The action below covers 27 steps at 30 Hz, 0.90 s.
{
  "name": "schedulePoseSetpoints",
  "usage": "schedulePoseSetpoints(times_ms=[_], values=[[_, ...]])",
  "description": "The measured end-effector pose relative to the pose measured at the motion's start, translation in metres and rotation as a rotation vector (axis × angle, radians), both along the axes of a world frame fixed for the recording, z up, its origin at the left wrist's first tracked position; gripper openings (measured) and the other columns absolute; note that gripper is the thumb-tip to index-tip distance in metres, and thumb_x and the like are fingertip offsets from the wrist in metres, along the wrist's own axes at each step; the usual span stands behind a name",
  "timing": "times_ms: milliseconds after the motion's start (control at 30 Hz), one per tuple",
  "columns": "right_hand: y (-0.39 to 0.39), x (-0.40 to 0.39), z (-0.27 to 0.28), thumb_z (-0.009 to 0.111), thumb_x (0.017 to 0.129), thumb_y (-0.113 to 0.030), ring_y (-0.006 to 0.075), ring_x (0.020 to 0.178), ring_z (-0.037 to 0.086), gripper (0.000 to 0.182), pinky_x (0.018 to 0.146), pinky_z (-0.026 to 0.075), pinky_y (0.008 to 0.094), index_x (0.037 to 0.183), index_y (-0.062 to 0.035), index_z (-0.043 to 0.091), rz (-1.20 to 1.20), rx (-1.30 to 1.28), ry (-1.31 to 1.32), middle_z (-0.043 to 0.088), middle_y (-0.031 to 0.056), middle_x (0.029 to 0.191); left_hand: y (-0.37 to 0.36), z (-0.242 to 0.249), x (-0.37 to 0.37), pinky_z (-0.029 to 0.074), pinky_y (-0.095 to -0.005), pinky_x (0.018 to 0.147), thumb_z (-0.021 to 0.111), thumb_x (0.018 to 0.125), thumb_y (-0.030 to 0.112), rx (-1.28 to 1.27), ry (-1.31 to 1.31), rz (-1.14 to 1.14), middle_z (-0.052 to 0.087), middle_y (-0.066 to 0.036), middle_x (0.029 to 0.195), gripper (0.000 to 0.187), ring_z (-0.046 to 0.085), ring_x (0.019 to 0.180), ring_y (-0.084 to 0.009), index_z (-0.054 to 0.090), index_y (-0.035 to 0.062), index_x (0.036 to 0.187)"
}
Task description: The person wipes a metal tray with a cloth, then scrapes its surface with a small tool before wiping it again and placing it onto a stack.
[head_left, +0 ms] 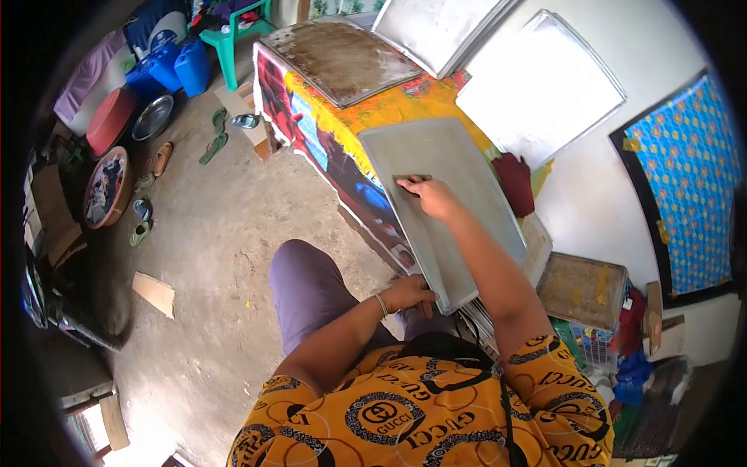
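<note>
A flat grey metal tray lies slanted across the near part of the table covered with a yellow cloth. My left hand, with a bracelet at the wrist, grips the tray's near left corner, its fingers closed at the edge. On the tray's surface, left of its middle, rests my right hand. Its fingers are bent round a small dark thing, too hidden to name. A dark red cloth sits against the tray's right edge.
A stained tray lies on the table's far end. Two pale trays lean at the wall. At right, another tray tops a plastic crate. Slippers, basins and a green chair stand at left. My knee is beside the table.
</note>
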State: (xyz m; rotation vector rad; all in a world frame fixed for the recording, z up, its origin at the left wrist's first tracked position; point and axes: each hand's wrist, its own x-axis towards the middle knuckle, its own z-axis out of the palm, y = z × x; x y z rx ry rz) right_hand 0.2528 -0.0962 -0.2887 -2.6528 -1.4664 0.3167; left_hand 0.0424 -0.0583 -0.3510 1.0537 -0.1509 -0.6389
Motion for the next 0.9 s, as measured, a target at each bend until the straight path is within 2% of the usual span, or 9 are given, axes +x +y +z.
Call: schedulePoseSetpoints(times_ms=[100, 233, 400, 500, 633, 667, 733, 833, 900], values=[[-0.032, -0.031, 0.007, 0.045, 0.081, -0.001, 0.0333, 0.117, 0.050, 0.060, 0.095, 0.043, 0.0428, 0.133, -0.0294, 0.046, 0.017, -0.090, 0.025, 0.048, 0.0090, 0.136, 0.002, 0.011, -0.005, 0.054, -0.0320, 0.052, 0.053, 0.091, 0.015, 0.034, 0.028, 0.075, 0.065, -0.017, 0.073, 0.026, 0.066, 0.061, -0.0250, 0.057, -0.0083, 0.101], [-0.063, -0.076, 0.028, 0.049, 0.078, 0.002, 0.0339, 0.117, 0.051, 0.059, 0.097, 0.043, 0.0392, 0.131, -0.0235, 0.049, 0.059, -0.131, -0.031, 0.050, 0.0112, 0.133, -0.003, -0.018, 0.003, 0.053, -0.0321, 0.054, 0.050, 0.092, 0.021, 0.015, 0.025, -0.012, 0.065, -0.016, 0.066, 0.031, 0.065, 0.058, -0.0239, 0.059, -0.0086, 0.094], [-0.005, -0.008, 0.015, 0.047, 0.079, 0.006, 0.0307, 0.117, 0.051, 0.059, 0.097, 0.042, 0.0373, 0.130, -0.0235, 0.051, -0.032, 0.005, 0.063, 0.052, 0.0114, 0.130, -0.004, -0.013, 0.012, 0.052, -0.0307, 0.055, 0.053, 0.089, 0.022, -0.010, 0.074, -0.028, 0.065, -0.016, 0.064, 0.032, 0.065, 0.056, -0.0234, 0.062, -0.0084, 0.087], [0.039, 0.024, 0.027, 0.048, 0.083, 0.002, 0.0285, 0.117, 0.051, 0.054, 0.097, 0.042, 0.0351, 0.129, -0.0249, 0.052, -0.089, -0.071, 0.104, 0.055, 0.0112, 0.128, -0.008, -0.024, 0.011, 0.052, -0.0306, 0.055, 0.055, 0.087, 0.023, -0.007, 0.079, 0.003, 0.065, -0.016, 0.064, 0.032, 0.064, 0.056, -0.0232, 0.063, -0.0081, 0.082], [0.012, 0.010, 0.014, 0.048, 0.080, 0.001, 0.0335, 0.115, 0.051, 0.056, 0.096, 0.044, 0.0397, 0.130, -0.0240, 0.050, -0.005, -0.052, 0.140, 0.052, 0.0127, 0.129, -0.013, -0.031, 0.009, 0.051, -0.0311, 0.056, 0.056, 0.085, 0.024, 0.094, -0.012, 0.105, 0.065, -0.015, 0.064, 0.033, 0.063, 0.055, -0.0228, 0.063, -0.0080, 0.078], [-0.005, -0.007, 0.010, 0.048, 0.080, 0.001, 0.0338, 0.116, 0.051, 0.056, 0.096, 0.044, 0.0401, 0.131, -0.0240, 0.050, 0.011, -0.050, 0.154, 0.052, 0.0127, 0.129, -0.008, -0.032, 0.009, 0.051, -0.0311, 0.056, 0.056, 0.084, 0.025, 0.071, -0.034, 0.036, 0.065, -0.015, 0.064, 0.034, 0.063, 0.056, -0.0221, 0.063, -0.0079, 0.079], [-0.026, -0.043, 0.020, 0.051, 0.084, -0.003, 0.0355, 0.118, 0.049, 0.053, 0.098, 0.042, 0.0400, 0.132, -0.0229, 0.049, 0.132, -0.053, -0.019, 0.046, 0.0133, 0.136, -0.001, -0.025, 0.006, 0.050, -0.0311, 0.056, 0.056, 0.084, 0.026, 0.068, -0.037, 0.018, 0.065, -0.015, 0.064, 0.035, 0.064, 0.056, -0.0222, 0.064, -0.0076, 0.078], [-0.012, -0.047, 0.020, 0.046, 0.082, -0.001, 0.0368, 0.120, 0.046, 0.053, 0.098, 0.041, 0.0434, 0.130, -0.0230, 0.050, 0.025, -0.078, 0.017, 0.048, 0.0127, 0.134, -0.004, -0.024, 0.006, 0.050, -0.0310, 0.056, 0.056, 0.084, 0.026, 0.088, -0.012, -0.002, 0.065, -0.014, 0.065, 0.034, 0.064, 0.056, -0.0221, 0.063, -0.0074, 0.080], [0.019, -0.023, 0.016, 0.045, 0.082, -0.001, 0.0357, 0.119, 0.047, 0.053, 0.097, 0.042, 0.0418, 0.131, -0.0225, 0.049, -0.009, -0.064, 0.003, 0.048, 0.0124, 0.134, -0.005, -0.023, 0.007, 0.050, -0.0307, 0.056, 0.057, 0.084, 0.026, 0.116, -0.004, 0.009, 0.064, -0.013, 0.065, 0.034, 0.063, 0.055, -0.0219, 0.063, -0.0074, 0.082]])
